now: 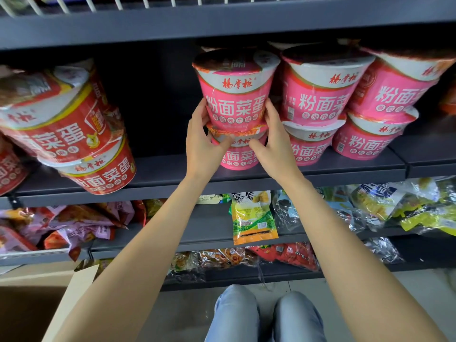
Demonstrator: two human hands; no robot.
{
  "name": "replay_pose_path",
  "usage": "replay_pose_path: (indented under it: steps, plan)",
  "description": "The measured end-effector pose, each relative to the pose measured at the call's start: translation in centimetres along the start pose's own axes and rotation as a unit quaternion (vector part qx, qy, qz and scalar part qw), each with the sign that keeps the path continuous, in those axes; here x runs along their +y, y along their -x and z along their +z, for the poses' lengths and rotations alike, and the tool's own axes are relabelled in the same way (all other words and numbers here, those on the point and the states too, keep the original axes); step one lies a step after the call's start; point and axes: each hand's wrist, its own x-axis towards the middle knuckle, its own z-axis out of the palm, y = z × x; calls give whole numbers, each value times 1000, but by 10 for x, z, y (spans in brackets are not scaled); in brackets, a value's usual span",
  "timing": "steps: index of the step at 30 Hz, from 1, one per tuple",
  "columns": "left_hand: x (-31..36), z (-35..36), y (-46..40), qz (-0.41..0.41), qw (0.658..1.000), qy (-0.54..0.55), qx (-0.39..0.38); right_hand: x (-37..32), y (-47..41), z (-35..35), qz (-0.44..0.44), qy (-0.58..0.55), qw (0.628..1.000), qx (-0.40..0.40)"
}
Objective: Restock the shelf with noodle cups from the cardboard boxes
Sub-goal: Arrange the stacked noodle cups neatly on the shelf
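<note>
Both hands, left (200,141) and right (271,144), curl around a glossy pink tapered cup (235,95) stacked on another cup (238,154) on the grey metal shelf (172,174).

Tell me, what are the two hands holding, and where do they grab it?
Both hands hold the top pink noodle cup by its lower sides: left hand on its left, right hand on its right. It sits on another pink cup.

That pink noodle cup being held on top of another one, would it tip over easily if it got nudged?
Probably, yes. The top pink cup narrows toward its base and stands on the lower cup's lid, so it looks top-heavy. Its shiny wrap may be slippery; both the left hand and right hand steady it. It seems light.
</note>
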Motion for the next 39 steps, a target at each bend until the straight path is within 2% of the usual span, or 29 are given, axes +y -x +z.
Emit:
replay_pose_path:
  steps: [7, 10, 14, 16, 19, 21, 23, 24, 26, 29, 30, 32, 34, 39]
  plan:
    - [0, 4, 0, -8, 1000, 20, 7, 1, 0, 3, 2, -13, 1000, 17]
    - [8, 5, 2, -53, 997, 52, 8, -1, 0, 3, 8, 1, 1000, 22]
    - [32, -17, 11, -90, 994, 57, -10, -20, 20, 9, -11, 95, 990, 102]
    - [46, -47, 28, -58, 997, 37, -33, -38, 40, 18, -54, 126, 980, 141]
    - [56, -107, 68, 76, 993, -72, -51, -67, 66, 37, -118, 144, 972, 145]
    - [47, -152, 90, 162, 974, -159, -18, -85, 75, 56, -156, 149, 970, 111]
    - [29, -194, 103, 183, 957, -220, 49, -99, 77, 80, -169, 142, 974, 54]
    - [18, -213, 105, 161, 954, -236, 87, -104, 77, 94, -167, 141, 975, 31]
    - [-5, -242, 100, 61, 961, -231, 141, -112, 71, 122, -143, 134, 980, -8]
    - [-29, -265, 78, -139, 978, -121, 101, -118, 55, 164, -51, 91, 989, -108]
    - [-35, -268, 69, -164, 980, -82, 76, -119, 48, 176, -19, 69, 988, -139]
    - [-43, -267, 54, -155, 987, -33, 36, -117, 37, 196, 21, 15, 986, -166]
    - [-46, -263, 43, -151, 988, 13, 19, -112, 28, 212, 25, -38, 986, -162]
    - [-55, -247, 39, -133, 987, 56, 65, -96, 21, 231, 8, -80, 988, -128]
